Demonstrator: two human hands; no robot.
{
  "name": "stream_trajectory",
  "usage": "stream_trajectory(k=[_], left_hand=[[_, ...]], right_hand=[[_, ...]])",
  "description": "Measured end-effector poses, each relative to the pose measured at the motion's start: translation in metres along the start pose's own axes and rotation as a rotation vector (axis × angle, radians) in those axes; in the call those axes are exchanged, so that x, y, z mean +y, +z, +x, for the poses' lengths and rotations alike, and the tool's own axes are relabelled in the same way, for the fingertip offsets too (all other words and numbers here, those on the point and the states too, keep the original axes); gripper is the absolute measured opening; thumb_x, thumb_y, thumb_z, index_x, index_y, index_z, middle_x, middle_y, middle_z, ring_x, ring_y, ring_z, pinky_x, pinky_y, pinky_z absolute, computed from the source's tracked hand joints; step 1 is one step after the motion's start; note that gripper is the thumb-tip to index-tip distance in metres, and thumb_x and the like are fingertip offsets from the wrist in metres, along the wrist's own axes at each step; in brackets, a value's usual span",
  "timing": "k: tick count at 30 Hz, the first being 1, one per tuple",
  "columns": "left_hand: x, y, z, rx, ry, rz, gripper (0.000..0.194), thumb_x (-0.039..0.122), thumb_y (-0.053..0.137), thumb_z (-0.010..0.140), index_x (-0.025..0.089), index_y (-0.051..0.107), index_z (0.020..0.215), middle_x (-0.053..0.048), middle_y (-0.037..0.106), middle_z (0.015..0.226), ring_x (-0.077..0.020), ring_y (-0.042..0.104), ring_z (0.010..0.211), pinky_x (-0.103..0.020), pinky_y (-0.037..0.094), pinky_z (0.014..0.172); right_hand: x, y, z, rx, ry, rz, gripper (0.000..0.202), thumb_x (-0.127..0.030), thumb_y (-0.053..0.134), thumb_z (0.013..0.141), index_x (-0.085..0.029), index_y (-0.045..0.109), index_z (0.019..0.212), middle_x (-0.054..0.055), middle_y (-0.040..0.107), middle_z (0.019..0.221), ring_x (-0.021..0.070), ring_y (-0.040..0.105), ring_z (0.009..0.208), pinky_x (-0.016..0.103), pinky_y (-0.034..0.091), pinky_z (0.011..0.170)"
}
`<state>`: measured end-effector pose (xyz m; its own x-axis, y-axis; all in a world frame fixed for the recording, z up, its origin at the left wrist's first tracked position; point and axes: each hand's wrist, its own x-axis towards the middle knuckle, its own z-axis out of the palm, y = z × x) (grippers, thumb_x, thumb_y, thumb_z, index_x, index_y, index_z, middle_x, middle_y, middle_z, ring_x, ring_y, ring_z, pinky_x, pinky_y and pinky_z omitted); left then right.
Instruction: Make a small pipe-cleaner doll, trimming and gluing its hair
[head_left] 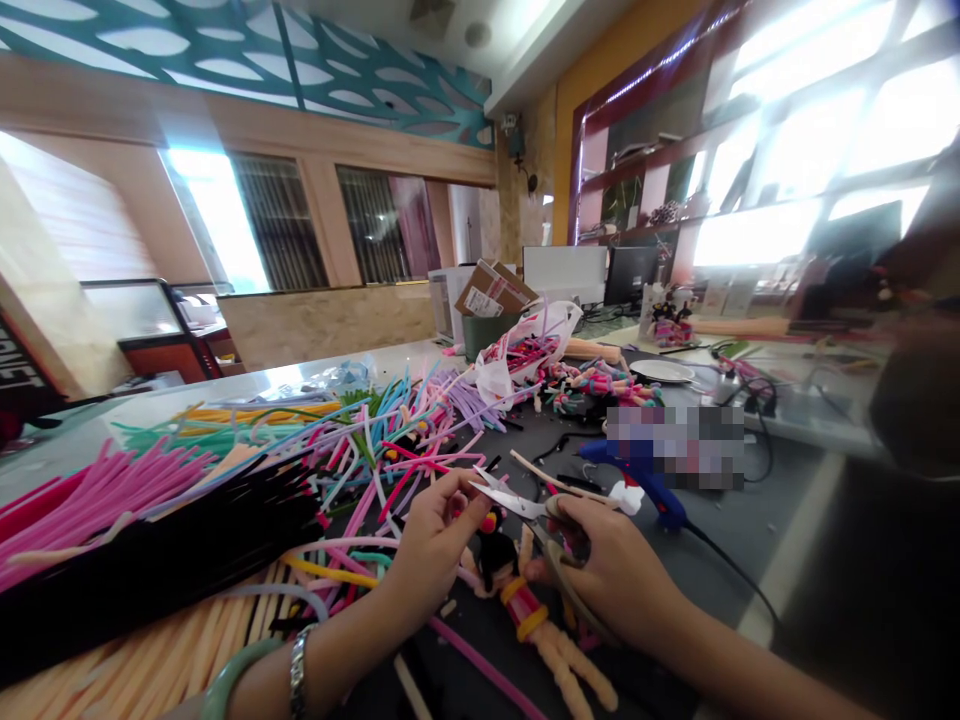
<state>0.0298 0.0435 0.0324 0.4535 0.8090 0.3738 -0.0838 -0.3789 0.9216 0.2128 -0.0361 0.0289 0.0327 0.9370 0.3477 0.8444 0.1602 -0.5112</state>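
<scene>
My right hand (611,560) is wrapped round the handles of a pair of scissors (517,500), whose blades are apart and point left. The blade tips reach the fingers of my left hand (439,525), which are pinched together; what they hold is too small to make out. Just under both hands lies a doll made of fuzzy pipe cleaners (526,608), with black hair, a red and yellow top and peach limbs. A red and yellow ornament (491,521) shows at its head, beside my left fingertips.
Bundles of black pipe cleaners (187,545), pink pipe cleaners (112,495) and peach pipe cleaners (172,640) cover the left side. A blue glue gun (645,475) with a cord lies right of the scissors. Farther back are a plastic bag (555,335), a white plate (664,371) and a cardboard box (495,290).
</scene>
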Motion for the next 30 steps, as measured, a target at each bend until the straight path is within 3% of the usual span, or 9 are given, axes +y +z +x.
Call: stream_trajectory(k=[16,30], left_hand=[[0.0035,0.0011,0.0020,-0.017,0.009,0.051,0.020,0.035,0.060,0.083,0.015,0.059,0.083,-0.001,0.055,0.074,-0.0139,0.051,0.067,-0.026,0.041,0.065],[0.0055,0.0005,0.0019,-0.015,0.013,0.064,0.015,0.030,0.059,0.083,0.015,0.059,0.080,-0.001,0.055,0.071,-0.0133,0.053,0.066,-0.025,0.040,0.064]], right_hand=[[0.0048,0.0036,0.0014,-0.017,-0.005,0.047,0.021,-0.038,0.068,0.071,-0.021,0.057,0.078,0.000,0.059,0.076,0.0192,0.049,0.069,0.029,0.033,0.061],[0.0061,0.0014,0.0015,-0.020,-0.011,0.048,0.025,-0.041,0.066,0.071,-0.021,0.051,0.067,-0.004,0.051,0.063,0.0149,0.044,0.059,0.025,0.028,0.054]])
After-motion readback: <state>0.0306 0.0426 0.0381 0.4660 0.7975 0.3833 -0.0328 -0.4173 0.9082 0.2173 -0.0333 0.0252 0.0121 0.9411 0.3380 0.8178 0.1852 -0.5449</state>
